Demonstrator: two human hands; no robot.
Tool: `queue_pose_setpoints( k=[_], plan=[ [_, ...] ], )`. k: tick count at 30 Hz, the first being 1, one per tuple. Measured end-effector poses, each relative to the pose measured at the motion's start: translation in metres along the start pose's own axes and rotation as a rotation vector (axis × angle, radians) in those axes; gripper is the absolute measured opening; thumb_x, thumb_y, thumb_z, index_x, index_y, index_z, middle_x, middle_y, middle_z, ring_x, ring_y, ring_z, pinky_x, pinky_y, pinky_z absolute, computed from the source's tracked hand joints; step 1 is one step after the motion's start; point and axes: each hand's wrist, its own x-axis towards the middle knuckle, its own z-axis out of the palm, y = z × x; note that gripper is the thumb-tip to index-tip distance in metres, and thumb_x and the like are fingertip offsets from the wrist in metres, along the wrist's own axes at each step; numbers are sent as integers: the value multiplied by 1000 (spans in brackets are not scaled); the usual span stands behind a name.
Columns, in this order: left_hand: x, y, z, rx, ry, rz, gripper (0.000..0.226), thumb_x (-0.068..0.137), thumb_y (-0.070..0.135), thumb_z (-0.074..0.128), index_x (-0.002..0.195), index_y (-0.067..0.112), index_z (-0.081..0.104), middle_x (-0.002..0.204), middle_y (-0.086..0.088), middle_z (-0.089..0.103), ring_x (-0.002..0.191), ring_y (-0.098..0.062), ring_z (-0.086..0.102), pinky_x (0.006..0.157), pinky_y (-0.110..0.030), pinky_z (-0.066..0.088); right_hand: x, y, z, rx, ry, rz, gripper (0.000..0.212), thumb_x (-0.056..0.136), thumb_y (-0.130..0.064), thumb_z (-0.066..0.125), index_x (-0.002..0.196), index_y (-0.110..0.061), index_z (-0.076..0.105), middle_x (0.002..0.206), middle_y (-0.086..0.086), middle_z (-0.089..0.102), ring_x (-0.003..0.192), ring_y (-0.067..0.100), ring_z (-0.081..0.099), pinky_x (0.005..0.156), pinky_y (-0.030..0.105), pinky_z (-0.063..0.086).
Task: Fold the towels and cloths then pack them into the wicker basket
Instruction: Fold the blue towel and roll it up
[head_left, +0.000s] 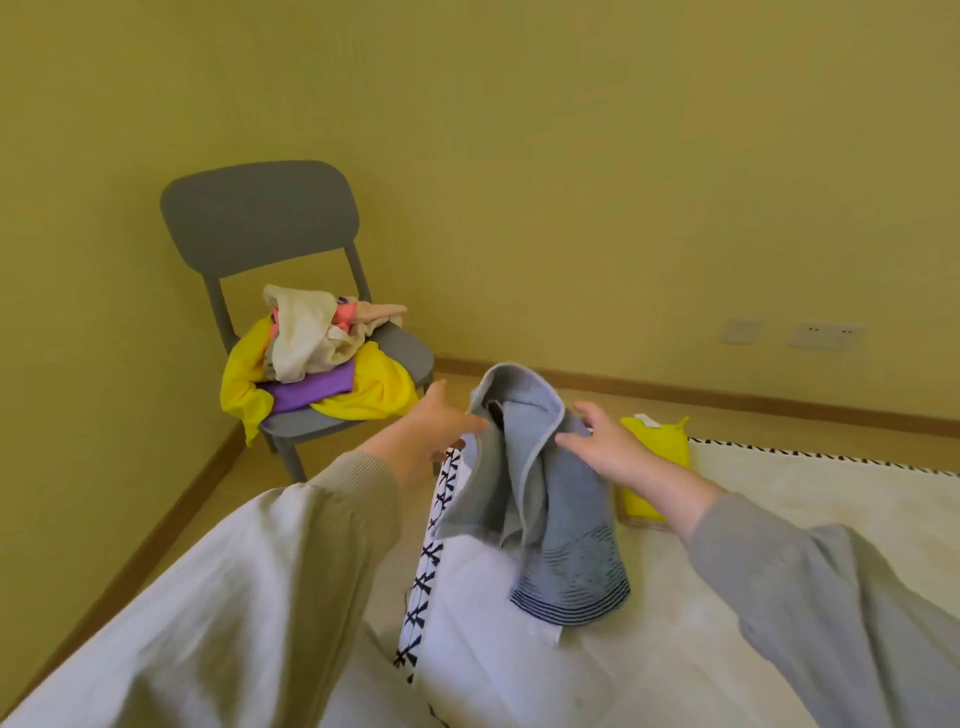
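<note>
Aloft between both hands, the grey striped towel (545, 499) hung lengthwise, striped end down over the white spread (493, 649). The right hand (608, 447) pinched its upper fold. The left hand (441, 426) reached the top edge, thumb raised, grip unclear.

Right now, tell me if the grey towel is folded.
Not folded: the grey towel hangs bunched in loose drapes between the left hand and right hand, striped end dangling.
</note>
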Motion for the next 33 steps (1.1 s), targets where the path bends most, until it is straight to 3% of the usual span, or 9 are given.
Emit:
queue_pose_setpoints(
  k=[2, 6, 10, 14, 16, 18, 23, 29, 33],
  plan=[
    [4, -27, 3, 318, -76, -17, 84, 82, 28, 70, 148, 13, 21, 145, -11, 40, 125, -27, 47, 96, -37, 45, -2, 26, 14, -309, -52, 60, 69, 92, -31, 57, 147, -8, 23, 149, 15, 32, 136, 30, 35, 107, 35, 32],
    [-4, -58, 21, 429, -160, -59, 64, 92, 23, 58, 146, 13, 27, 145, -10, 40, 127, -28, 44, 94, -33, 40, -14, 57, 41, -502, -61, -19, 62, 89, -36, 57, 142, -15, 32, 141, 15, 38, 128, 33, 39, 102, 35, 35],
    [-4, -58, 41, 464, -232, -2, 63, 95, 22, 54, 148, 11, 23, 150, -13, 32, 134, -29, 36, 105, -36, 35, -22, 83, 65, -731, -319, -15, 97, 69, -59, 68, 146, -29, 17, 148, 6, 21, 134, 32, 27, 106, 48, 33],
    [2, -53, 52, 487, -283, 74, 16, 94, 19, 54, 97, 32, 46, 94, 4, 49, 93, -16, 50, 77, -26, 41, -21, 106, 77, -930, -293, -89, 101, 66, -58, 68, 146, -31, 11, 143, 6, 24, 129, 30, 30, 97, 49, 40],
    [6, -53, 55, 469, -276, 80, 20, 92, 16, 57, 87, 29, 43, 76, 8, 35, 67, -5, 37, 60, -18, 33, -16, 111, 79, -876, -219, -143, 82, 74, -44, 67, 142, -29, 22, 133, 6, 35, 120, 29, 39, 89, 42, 46],
    [9, -54, 56, 473, -296, 125, 33, 87, 14, 63, 118, 12, 50, 82, 0, 45, 70, -10, 44, 64, -23, 37, -11, 109, 76, -691, -149, -169, 59, 80, -31, 64, 131, -25, 35, 126, 6, 46, 113, 28, 49, 85, 37, 47],
    [11, -56, 55, 602, -345, 301, 98, 73, 20, 81, 150, 15, 21, 151, -2, 27, 138, -20, 28, 102, -21, 27, -7, 75, 53, -202, -35, -68, 48, 74, -22, 72, 108, -20, 39, 96, -1, 57, 84, 20, 58, 66, 28, 41],
    [13, -25, 42, 587, -156, 477, 94, 66, 22, 85, 145, 23, 34, 157, -5, 18, 146, -21, 11, 114, -35, 19, 3, 7, 10, 62, -61, -164, 23, 75, -1, 68, 94, -13, 64, 90, 3, 58, 85, 15, 54, 66, 17, 38],
    [3, 9, 29, 454, -14, 579, 62, 69, 16, 81, 126, 16, 56, 126, -3, 59, 122, -24, 49, 96, -32, 41, 6, -31, -9, 373, -38, -85, 48, 77, -11, 75, 117, -16, 48, 109, 10, 62, 95, 22, 63, 86, 34, 49]
  ],
)
